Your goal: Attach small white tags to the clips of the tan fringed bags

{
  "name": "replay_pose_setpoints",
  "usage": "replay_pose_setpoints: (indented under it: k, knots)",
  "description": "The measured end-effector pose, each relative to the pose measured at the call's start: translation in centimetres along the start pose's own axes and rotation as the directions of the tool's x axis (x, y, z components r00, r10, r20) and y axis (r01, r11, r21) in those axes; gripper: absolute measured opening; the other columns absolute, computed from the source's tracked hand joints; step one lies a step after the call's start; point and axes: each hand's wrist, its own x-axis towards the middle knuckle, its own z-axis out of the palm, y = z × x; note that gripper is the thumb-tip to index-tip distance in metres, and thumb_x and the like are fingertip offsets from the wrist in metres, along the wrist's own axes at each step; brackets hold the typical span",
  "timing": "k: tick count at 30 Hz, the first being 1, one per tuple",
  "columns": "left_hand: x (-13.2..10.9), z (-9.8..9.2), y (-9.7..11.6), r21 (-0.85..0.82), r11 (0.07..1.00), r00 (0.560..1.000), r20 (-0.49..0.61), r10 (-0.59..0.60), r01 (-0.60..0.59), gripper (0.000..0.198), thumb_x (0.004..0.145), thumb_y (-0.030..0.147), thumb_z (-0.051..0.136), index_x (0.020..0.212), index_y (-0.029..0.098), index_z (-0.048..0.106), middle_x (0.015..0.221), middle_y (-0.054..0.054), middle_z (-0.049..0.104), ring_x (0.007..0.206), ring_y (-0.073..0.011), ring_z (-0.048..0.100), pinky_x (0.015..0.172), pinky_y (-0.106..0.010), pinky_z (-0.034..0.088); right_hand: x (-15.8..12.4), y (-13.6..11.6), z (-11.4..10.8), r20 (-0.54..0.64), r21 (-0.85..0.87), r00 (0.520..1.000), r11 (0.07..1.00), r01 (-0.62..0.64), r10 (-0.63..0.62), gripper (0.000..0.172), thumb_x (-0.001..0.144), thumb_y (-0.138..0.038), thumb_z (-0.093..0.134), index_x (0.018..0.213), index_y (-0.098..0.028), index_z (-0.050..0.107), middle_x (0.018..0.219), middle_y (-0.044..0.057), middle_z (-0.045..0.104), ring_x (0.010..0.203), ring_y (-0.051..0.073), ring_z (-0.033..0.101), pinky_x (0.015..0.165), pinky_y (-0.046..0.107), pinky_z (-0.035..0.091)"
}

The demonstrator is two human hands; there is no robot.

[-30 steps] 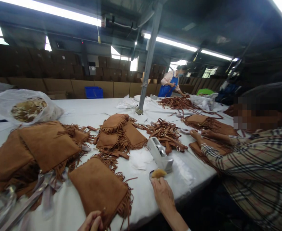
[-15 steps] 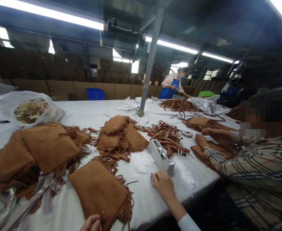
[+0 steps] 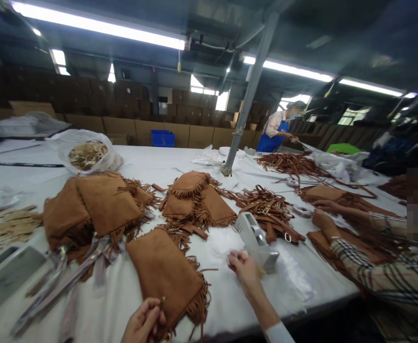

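Observation:
A brown suede-like bag (image 3: 164,276) with fringe along its side lies in front of me. My left hand (image 3: 146,320) is closed at the bag's near corner, beside small gold-coloured metal fittings. My right hand (image 3: 247,272) reaches over thin white sheets (image 3: 223,243), its thumb and fingertips drawn together at their edge. What they pinch, if anything, is too small to make out. Just beyond that hand stands a grey tape dispenser (image 3: 255,240). Clear plastic packets (image 3: 296,274) lie to its right.
More fringed bags (image 3: 112,205) are piled on the left, with plastic-wrapped straps (image 3: 76,271) before them. Brown straps with buckles (image 3: 266,209) lie beyond the dispenser. A second grey dispenser (image 3: 12,276) stands at left. A co-worker's checked sleeve (image 3: 366,267) reaches in from the right. A metal post (image 3: 250,95) rises behind.
My view has swung left, bringing the second dispenser into sight. My right hand has moved from a small round grey thing to the white sheets. The left hand remains by the bag's corner.

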Motion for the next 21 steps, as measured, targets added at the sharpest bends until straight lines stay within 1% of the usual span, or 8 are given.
replay_pose_setpoints:
  k: [3,6,8,10,12,15,18,21]
  knots:
    - [0.1,-0.7,0.4,-0.015,1.0,0.999,0.052,0.011,-0.011,0.049,0.067,0.064,0.068,0.084,0.018,0.06,0.063,0.003,0.058,0.04,-0.0053,0.038,0.031,-0.015,0.029,-3.6,-0.8,4.1,0.144,0.289,0.987,0.951,-0.108,0.068,0.034,0.07,-0.05,0.066,0.083,-0.019,0.059,0.08,0.006,0.068,0.075,0.022,0.067,0.064,0.034,0.054]
    - [-0.2,-1.1,0.9,-0.067,0.997,0.997,0.069,0.046,-0.042,0.045,0.068,0.058,0.07,0.084,0.017,0.059,0.1,-0.005,0.064,0.049,-0.0046,0.047,0.033,-0.014,0.033,-8.1,-1.5,8.9,0.4,0.557,0.895,0.723,-0.41,0.199,0.041,0.061,-0.047,0.078,0.085,-0.019,0.059,0.076,0.004,0.068,0.071,0.022,0.067,0.059,0.032,0.053]
    - [-0.5,-1.2,1.3,-0.11,0.993,0.994,0.094,0.063,-0.052,0.042,0.069,0.054,0.071,0.083,0.016,0.058,0.109,-0.007,0.063,0.052,-0.0042,0.049,0.036,-0.014,0.035,-10.9,-2.1,11.3,0.532,0.542,0.815,0.647,-0.536,0.229,0.043,0.06,-0.044,0.081,0.087,-0.018,0.06,0.076,0.004,0.069,0.068,0.021,0.066,0.058,0.03,0.051]
    - [-0.6,-1.4,1.6,-0.138,0.99,0.989,0.133,0.056,-0.038,0.04,0.071,0.051,0.071,0.083,0.016,0.057,0.085,-0.003,0.065,0.049,-0.0042,0.047,0.038,-0.014,0.035,-13.0,-2.6,12.6,0.604,0.476,0.765,0.668,-0.572,0.224,0.044,0.06,-0.044,0.082,0.087,-0.017,0.06,0.074,0.004,0.07,0.064,0.019,0.065,0.057,0.028,0.048]
    - [-0.6,-1.5,1.6,-0.158,0.987,0.992,0.121,0.048,-0.029,0.04,0.071,0.051,0.071,0.084,0.016,0.056,0.062,0.004,0.058,0.043,-0.0042,0.044,0.037,-0.014,0.032,-14.1,-3.0,12.8,0.65,0.389,0.729,0.731,-0.561,0.213,0.046,0.058,-0.043,0.083,0.089,-0.016,0.061,0.073,0.004,0.07,0.063,0.018,0.063,0.059,0.027,0.047]
    - [-0.5,-1.4,1.3,-0.181,0.983,0.998,0.034,0.043,-0.037,0.04,0.072,0.051,0.069,0.085,0.016,0.056,0.053,0.007,0.053,0.035,-0.0029,0.037,0.034,-0.014,0.025,-14.1,-3.8,11.8,0.713,0.24,0.68,0.853,-0.463,0.169,0.049,0.059,-0.044,0.08,0.095,-0.013,0.066,0.076,0.006,0.071,0.067,0.019,0.062,0.061,0.027,0.045]
    - [-0.4,-1.2,0.9,-0.17,0.984,0.999,0.025,0.048,-0.043,0.037,0.074,0.049,0.068,0.083,0.015,0.056,0.052,0.008,0.053,0.03,-0.0021,0.034,0.032,-0.015,0.022,-13.0,-4.8,10.6,0.779,0.09,0.619,0.958,-0.272,0.102,0.033,0.07,-0.044,0.068,0.076,-0.012,0.07,0.065,0.002,0.065,0.058,0.015,0.053,0.054,0.023,0.037]
    - [-0.3,-1.1,0.6,-0.14,0.989,0.998,0.039,0.054,-0.048,0.035,0.075,0.047,0.066,0.082,0.014,0.057,0.052,0.008,0.053,0.029,-0.0017,0.033,0.031,-0.015,0.021,-12.2,-5.5,10.0,0.798,-0.066,0.599,0.997,-0.026,0.069,0.028,0.073,-0.034,0.059,0.054,-0.013,0.063,0.049,-0.003,0.05,0.049,0.01,0.04,0.047,0.022,0.025]
